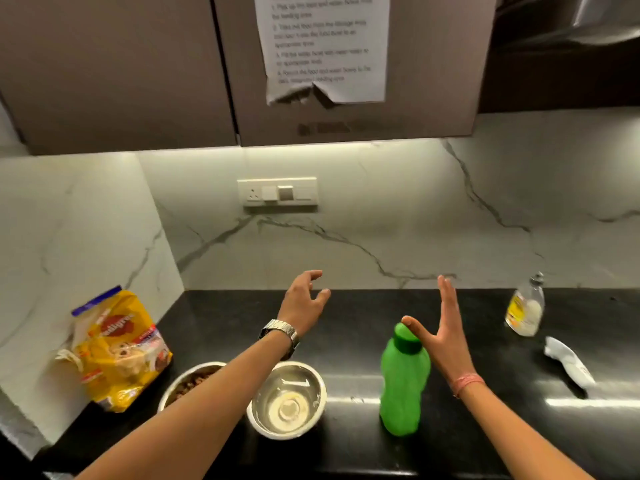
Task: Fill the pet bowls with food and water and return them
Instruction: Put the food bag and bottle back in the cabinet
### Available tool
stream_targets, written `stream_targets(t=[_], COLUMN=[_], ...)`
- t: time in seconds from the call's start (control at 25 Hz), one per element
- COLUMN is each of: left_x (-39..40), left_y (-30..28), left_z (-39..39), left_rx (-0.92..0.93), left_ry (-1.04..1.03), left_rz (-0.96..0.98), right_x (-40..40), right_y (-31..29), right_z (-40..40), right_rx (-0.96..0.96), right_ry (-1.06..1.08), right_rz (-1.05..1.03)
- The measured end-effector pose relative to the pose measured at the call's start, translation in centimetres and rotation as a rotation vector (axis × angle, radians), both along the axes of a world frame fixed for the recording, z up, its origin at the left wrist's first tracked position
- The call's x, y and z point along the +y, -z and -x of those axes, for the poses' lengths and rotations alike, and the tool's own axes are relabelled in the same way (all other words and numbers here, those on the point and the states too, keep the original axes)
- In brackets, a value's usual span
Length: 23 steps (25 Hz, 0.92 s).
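Bowls first: water bowl point(287, 400), steel, sits on the black worktop point(485, 427) under your left forearm, clear water inside. Food bowl point(194, 382) just beside it on the left, kibble in it, half hidden by that arm. Neither is in your grip.

Left hand point(303, 303) raised above the worktop, fingers loosely curled, holding nothing; metal watch point(280, 332) on the wrist. Right hand point(438, 327) spread, fingers straight and pointing up, thumb out toward the cap of the green bottle point(403, 382); contact with the cap can't be told. No hold on it. Pink thread band point(465, 382) on that wrist.

Green bottle upright, cap on, right of the water bowl.

Yellow Pedigree bag point(117, 348) stands in the left corner against the marble wall, near the food bowl. Far right: clear bottle with yellow label point(524, 310), upright, and a crumpled white wrapper point(568, 362) lying in front of it.

Switch plate point(277, 192) on the backsplash; printed sheet point(325, 46) stuck to the cabinet door, bottom edge torn.
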<state>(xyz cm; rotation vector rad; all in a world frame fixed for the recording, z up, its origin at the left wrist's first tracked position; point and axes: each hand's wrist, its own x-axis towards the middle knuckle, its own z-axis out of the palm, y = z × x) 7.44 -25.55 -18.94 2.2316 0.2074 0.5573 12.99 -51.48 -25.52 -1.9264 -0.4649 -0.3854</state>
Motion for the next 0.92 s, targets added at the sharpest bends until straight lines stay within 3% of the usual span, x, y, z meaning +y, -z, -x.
stream_targets(t=[0.12,0.24,0.4,0.68,0.92], left_x=[6.0,10.7,16.1,21.9,24.2], left_y=[-4.5,-9.0,-14.9,-19.8,-21.1], left_z=[0.3,0.4,0.2,-1.4,-2.5], left_rx=[-0.01,-0.139,-0.31,-0.263,-0.304], left_ry=[-0.094,-0.087,0.003,0.217,0.363], left_rz=[0.273,0.719,1.134,1.299,1.432], right_x=[5.2,12.6,22.5,31.5,33.5], right_y=[-7.9,-15.0,-21.7,-26.4,-26.4], right_z=[-0.7,0.4,2.4,3.2,4.3], right_rx=[-0.306,-0.544,-0.736,-0.732,-0.619], right_ry=[0.011,-0.028,-0.063,0.016,0.099], right_rz=[0.228,0.468,0.644,0.86,0.845])
